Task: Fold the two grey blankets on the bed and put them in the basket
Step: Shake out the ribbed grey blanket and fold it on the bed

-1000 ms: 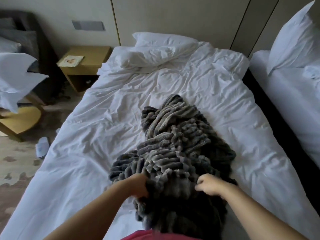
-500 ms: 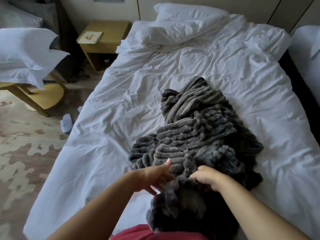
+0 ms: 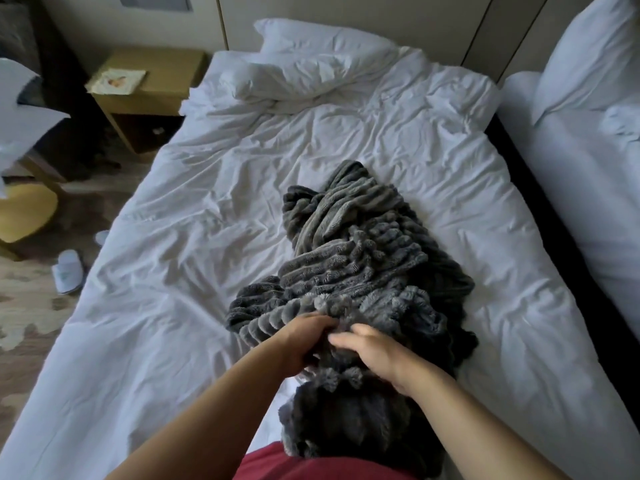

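A crumpled heap of ribbed grey blanket [image 3: 360, 258] lies on the white bed [image 3: 173, 271], running from the middle toward the near edge. I cannot tell where one blanket ends and another begins. My left hand [image 3: 304, 341] grips a bunch of the plush fabric at the near side of the heap. My right hand [image 3: 374, 355] lies right beside it on the blanket, fingers spread and bent over the cloth. A darker part of the blanket hangs down near my body. No basket is in view.
White pillows [image 3: 311, 60] lie at the head of the bed. A wooden nightstand [image 3: 149, 88] stands at the left. White slippers [image 3: 69, 270] lie on the patterned floor beside a yellow stool [image 3: 24, 216]. A second white bed [image 3: 588, 188] is at the right.
My left hand, open half a second ago, has closed on the blanket. Both hands have come together at the near side of the heap. The camera view has shifted slightly.
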A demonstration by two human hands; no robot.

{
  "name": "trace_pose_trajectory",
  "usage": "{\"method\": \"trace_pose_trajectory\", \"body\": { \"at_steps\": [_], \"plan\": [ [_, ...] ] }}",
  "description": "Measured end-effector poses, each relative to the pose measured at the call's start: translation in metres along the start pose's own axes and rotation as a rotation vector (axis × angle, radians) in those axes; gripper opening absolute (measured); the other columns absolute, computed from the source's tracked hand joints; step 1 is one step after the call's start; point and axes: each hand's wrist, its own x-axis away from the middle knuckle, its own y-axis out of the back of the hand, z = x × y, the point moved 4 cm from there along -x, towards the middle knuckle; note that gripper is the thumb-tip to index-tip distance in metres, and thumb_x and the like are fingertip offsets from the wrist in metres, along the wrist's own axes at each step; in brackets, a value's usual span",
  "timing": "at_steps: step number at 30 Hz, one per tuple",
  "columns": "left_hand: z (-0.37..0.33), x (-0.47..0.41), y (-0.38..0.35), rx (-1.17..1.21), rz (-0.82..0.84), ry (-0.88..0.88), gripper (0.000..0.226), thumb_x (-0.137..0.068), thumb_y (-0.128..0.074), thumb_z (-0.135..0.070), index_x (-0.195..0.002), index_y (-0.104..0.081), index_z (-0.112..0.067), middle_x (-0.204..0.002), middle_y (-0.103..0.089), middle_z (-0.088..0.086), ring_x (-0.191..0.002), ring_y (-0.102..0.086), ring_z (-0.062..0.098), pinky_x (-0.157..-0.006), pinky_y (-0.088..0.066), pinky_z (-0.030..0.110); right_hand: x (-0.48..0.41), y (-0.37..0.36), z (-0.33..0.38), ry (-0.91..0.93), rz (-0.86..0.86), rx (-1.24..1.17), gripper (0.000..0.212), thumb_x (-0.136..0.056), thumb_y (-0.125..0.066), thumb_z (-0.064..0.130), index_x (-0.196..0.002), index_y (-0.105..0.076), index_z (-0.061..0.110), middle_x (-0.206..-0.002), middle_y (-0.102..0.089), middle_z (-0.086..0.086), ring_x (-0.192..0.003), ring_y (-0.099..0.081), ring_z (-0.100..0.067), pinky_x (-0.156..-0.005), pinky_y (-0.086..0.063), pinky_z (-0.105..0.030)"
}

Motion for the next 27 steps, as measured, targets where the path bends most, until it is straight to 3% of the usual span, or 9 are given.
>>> {"method": "trace_pose_trajectory", "body": {
  "at_steps": [2, 7, 10, 12, 16, 18, 21, 24, 27],
  "plan": [
    [-0.011, 0.005, -0.004, 0.067, 0.023, -0.091, 0.017, -0.097, -0.052, -0.012, -0.084, -0.063, -0.013, -0.063, -0.065, 0.004, -0.052, -0.059, 0.018, -0.048, -0.045, 0.026, 0.001, 0.006, -0.001, -0.058, -0.092, -0.043, 0.051, -0.077, -0.07, 0.058, -0.108, -0.07, 0.017, -0.107, -0.071, 0.002, -0.1, -0.065, -0.013, -0.087, -0.05, -0.027],
    [-0.121, 0.045, -0.018, 0.288, 0.111, -0.448, 0.027, -0.101, -0.039, 0.0, -0.117, -0.06, -0.003, -0.097, -0.071, 0.013, -0.086, -0.07, 0.021, -0.078, -0.058, 0.031, 0.009, 0.051, 0.086, 0.039, -0.014, -0.218, 0.026, -0.085, -0.072, 0.025, -0.106, -0.073, 0.009, -0.097, -0.075, -0.011, -0.083, -0.072, -0.021, -0.074, -0.058, -0.029],
    [-0.247, 0.118, -0.026, 0.362, 0.206, -0.762, 0.034, -0.099, -0.032, 0.005, -0.128, -0.049, 0.001, -0.097, -0.065, 0.016, -0.083, -0.069, 0.022, -0.073, -0.06, 0.031, 0.059, 0.11, 0.22, 0.533, -0.167, -0.217, 0.004, -0.084, -0.07, 0.009, -0.085, -0.074, 0.012, -0.077, -0.075, -0.002, -0.069, -0.068, -0.012, -0.066, -0.055, -0.02],
    [-0.315, 0.179, -0.026, 0.362, 0.287, -0.987, 0.047, -0.089, -0.036, 0.007, -0.135, -0.042, 0.008, -0.109, -0.061, 0.024, -0.097, -0.064, 0.033, -0.082, -0.058, 0.039, 0.114, 0.13, 0.3, 0.947, -0.507, -0.007, 0.008, -0.078, -0.075, 0.016, -0.074, -0.069, 0.016, -0.061, -0.066, 0.011, -0.058, -0.058, 0.004, -0.056, -0.045, -0.01],
    [-0.373, 0.25, -0.032, 0.411, 0.454, -1.146, 0.056, -0.087, -0.044, -0.021, -0.137, -0.046, 0.004, -0.135, -0.051, 0.028, -0.126, -0.05, 0.041, -0.108, -0.04, 0.051, 0.158, 0.11, 0.337, 1.414, -1.037, 0.196, 0.031, -0.076, -0.07, 0.037, -0.1, -0.065, 0.018, -0.092, -0.059, 0.004, -0.083, -0.052, 0.002, -0.078, -0.039, -0.003],
    [-0.358, 0.229, -0.027, 0.293, 0.387, -1.131, 0.042, -0.091, -0.052, -0.03, -0.124, -0.059, -0.004, -0.128, -0.059, 0.024, -0.115, -0.061, 0.034, -0.098, -0.05, 0.045, 0.114, 0.093, 0.309, 1.166, -0.969, 0.235, 0.039, -0.074, -0.072, 0.042, -0.108, -0.064, 0.024, -0.108, -0.064, 0.004, -0.101, -0.06, -0.01, -0.089, -0.047, -0.02],
    [-0.27, 0.134, 0.006, 0.072, -0.038, -0.825, 0.006, -0.092, -0.061, -0.015, -0.095, -0.064, -0.011, -0.079, -0.068, 0.014, -0.058, -0.065, 0.019, -0.055, -0.054, 0.025, 0.016, 0.063, 0.194, 0.431, -0.588, 0.632, 0.052, -0.076, -0.069, 0.049, -0.122, -0.064, 0.025, -0.122, -0.067, -0.001, -0.118, -0.061, -0.02, -0.094, -0.048, -0.027],
    [-0.106, 0.045, 0.058, 0.108, -0.445, -0.308, 0.009, -0.088, -0.064, -0.006, -0.094, -0.066, 0.001, -0.078, -0.067, 0.021, -0.066, -0.063, 0.028, -0.065, -0.056, 0.038, -0.026, 0.037, 0.037, -0.155, -0.084, 0.991, 0.053, -0.085, -0.063, 0.021, -0.135, -0.052, 0.005, -0.125, -0.059, -0.013, -0.122, -0.056, -0.029, -0.088, -0.048, -0.026],
    [0.02, 0.019, 0.083, 0.266, -0.48, 0.02, 0.011, -0.089, -0.061, -0.006, -0.09, -0.063, 0.005, -0.072, -0.063, 0.02, -0.061, -0.059, 0.031, -0.057, -0.052, 0.036, -0.038, 0.033, -0.048, -0.276, 0.258, 1.004, 0.033, -0.092, -0.052, -0.001, -0.121, -0.057, -0.016, -0.126, -0.057, -0.036, -0.112, -0.06, -0.042, -0.087, -0.047, -0.037]
  ]
}}
